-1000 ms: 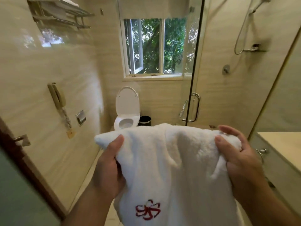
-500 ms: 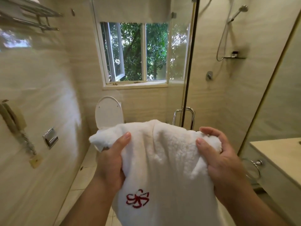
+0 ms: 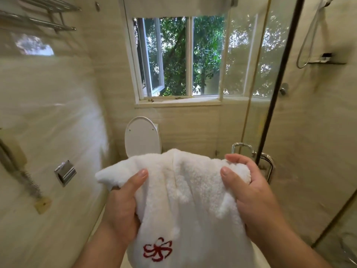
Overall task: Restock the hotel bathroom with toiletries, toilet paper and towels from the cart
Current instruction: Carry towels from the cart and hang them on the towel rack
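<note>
two hands held the white towel (image 3: 189, 200) up in front of the toilet (image 3: 142, 136), the left hand (image 3: 123, 206) and right hand (image 3: 249, 200) each pinching its bunched top edge. it looked thick, soft and floppy, fairly light; the upper corners seemed the surest hold.

Daylight enters through window (image 3: 179, 57); soft, even brightness. Glare patches on glossy left wall (image 3: 58, 117). Left edge motion-blurred; wide-angle bending at frame edges.
</note>
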